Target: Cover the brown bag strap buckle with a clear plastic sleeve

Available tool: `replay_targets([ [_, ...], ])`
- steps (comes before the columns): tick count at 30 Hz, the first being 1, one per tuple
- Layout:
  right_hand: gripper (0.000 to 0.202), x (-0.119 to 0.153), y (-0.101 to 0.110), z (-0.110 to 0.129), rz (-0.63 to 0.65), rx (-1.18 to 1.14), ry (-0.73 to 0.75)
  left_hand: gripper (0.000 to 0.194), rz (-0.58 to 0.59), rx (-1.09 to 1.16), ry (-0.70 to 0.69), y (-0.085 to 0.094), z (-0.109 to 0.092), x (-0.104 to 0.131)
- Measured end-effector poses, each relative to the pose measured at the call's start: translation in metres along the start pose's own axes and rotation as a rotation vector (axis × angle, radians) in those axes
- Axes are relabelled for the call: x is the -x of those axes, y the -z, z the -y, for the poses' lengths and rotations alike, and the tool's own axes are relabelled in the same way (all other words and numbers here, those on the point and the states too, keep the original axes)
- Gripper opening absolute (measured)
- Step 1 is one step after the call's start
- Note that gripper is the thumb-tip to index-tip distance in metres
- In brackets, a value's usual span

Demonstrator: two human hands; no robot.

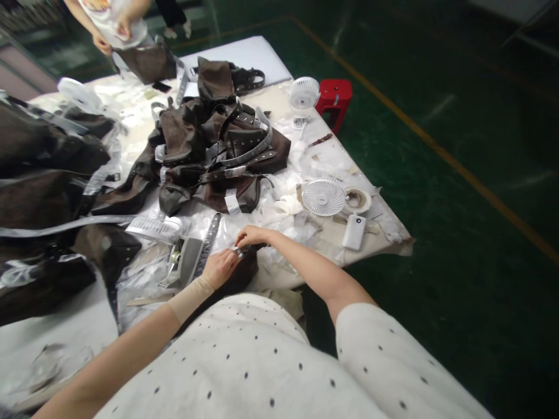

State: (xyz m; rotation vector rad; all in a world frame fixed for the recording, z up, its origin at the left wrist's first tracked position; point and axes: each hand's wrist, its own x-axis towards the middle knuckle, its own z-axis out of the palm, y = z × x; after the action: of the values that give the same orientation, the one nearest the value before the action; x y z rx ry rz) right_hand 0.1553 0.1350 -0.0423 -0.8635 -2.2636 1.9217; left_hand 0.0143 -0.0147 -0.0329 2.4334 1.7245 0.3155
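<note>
Close to my body, a dark brown bag (245, 272) lies at the table's front edge, partly hidden behind my hands. My left hand (222, 266), with a beige band on the wrist, is closed with its fingertips at the bag's strap (241, 251), where small shiny metal parts show. Coming in from the right, my right hand (252, 235) pinches the same strap from above, its fingers nearly touching the left ones. A plastic-wrapped strap (210, 241) sticks up just beyond the left hand. Beside it stands a grey tape dispenser (186, 262).
Several brown bags (181, 137) are heaped mid-table, more (39, 198) at left. White fans (324, 196) (152, 228), a tape roll (357, 201) and a white phone-like device (354, 231) lie around. A red stool (335, 96) stands beyond the right edge. Another person (116, 26) handles a bag opposite.
</note>
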Motion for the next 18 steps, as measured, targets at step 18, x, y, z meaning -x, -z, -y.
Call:
replay_targets([
  [18,0.021,-0.015,-0.008,0.009,0.055,0.141,-0.287,0.032,-0.001,-0.053,-0.029,-0.005,-0.004,-0.001],
])
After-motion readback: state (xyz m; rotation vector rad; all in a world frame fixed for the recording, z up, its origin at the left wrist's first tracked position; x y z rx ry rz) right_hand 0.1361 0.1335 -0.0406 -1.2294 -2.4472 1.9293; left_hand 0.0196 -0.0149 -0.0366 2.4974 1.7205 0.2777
